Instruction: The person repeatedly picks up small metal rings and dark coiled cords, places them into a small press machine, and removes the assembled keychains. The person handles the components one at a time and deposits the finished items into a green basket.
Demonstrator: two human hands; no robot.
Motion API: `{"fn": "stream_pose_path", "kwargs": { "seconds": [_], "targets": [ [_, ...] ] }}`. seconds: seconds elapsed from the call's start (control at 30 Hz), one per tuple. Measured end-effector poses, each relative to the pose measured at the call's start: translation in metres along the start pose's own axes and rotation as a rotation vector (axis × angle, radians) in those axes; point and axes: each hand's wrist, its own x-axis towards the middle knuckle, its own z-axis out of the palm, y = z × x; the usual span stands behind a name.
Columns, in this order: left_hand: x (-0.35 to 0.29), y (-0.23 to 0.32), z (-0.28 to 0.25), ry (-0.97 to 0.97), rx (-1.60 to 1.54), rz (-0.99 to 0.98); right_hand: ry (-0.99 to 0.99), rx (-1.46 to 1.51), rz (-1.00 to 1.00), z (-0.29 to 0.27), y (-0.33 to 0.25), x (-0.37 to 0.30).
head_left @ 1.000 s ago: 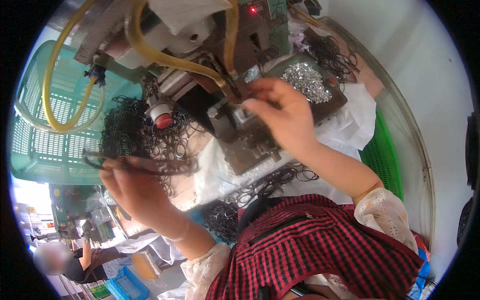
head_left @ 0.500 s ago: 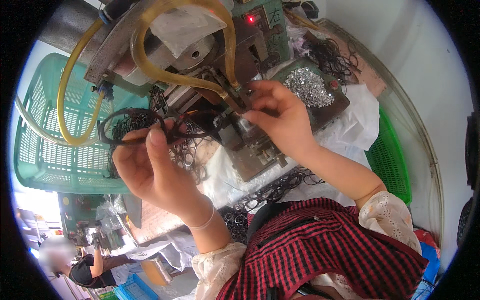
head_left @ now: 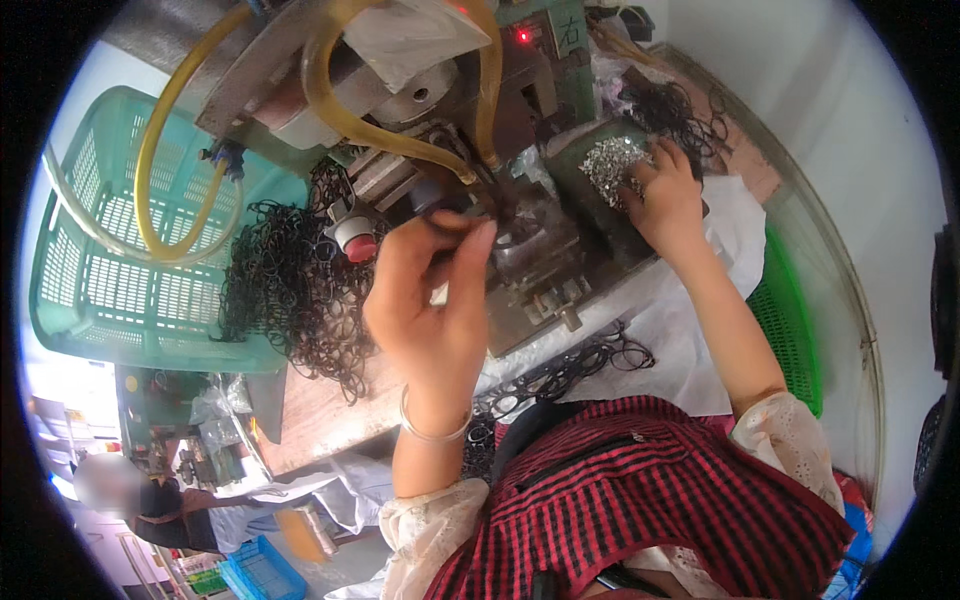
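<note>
My left hand [head_left: 430, 290] is raised in front of the machine's work area, thumb and fingers pinched together. What lies in the pinch is too dark and blurred to make out. My right hand [head_left: 668, 205] reaches to a heap of small shiny silver metal pieces [head_left: 607, 170] on a dark tray [head_left: 575, 160]. Its thumb and fingers are spread, with the tips touching the heap's right side. Between the hands stands the dark metal press [head_left: 535, 255], where two yellow hoses [head_left: 400, 145] end close to my left fingertips.
A tangled pile of black bands [head_left: 300, 270] spills from a teal basket [head_left: 150, 330] on the left. Beside my left hand is a red push button [head_left: 358, 246]. More black bands [head_left: 580, 365] lie along the front edge. A green basket [head_left: 785, 310] stands right; another person [head_left: 180, 515] is lower left.
My right hand has left the press and moved right to the metal pieces. My left hand has moved right to the press; the dark loops it held up no longer show.
</note>
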Motion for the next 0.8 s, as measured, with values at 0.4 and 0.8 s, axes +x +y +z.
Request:
{"fn": "stream_pose_path", "kwargs": {
  "seconds": [0.4,0.8],
  "targets": [
    [0.012,-0.007,0.017,0.035,0.253,0.148,-0.067,0.410,0.241,0.026,0.028,0.015],
    [-0.023,-0.044,-0.100,0.353,0.411,0.085,-0.204,0.391,0.161,0.029,0.073,-0.005]
  ]
}}
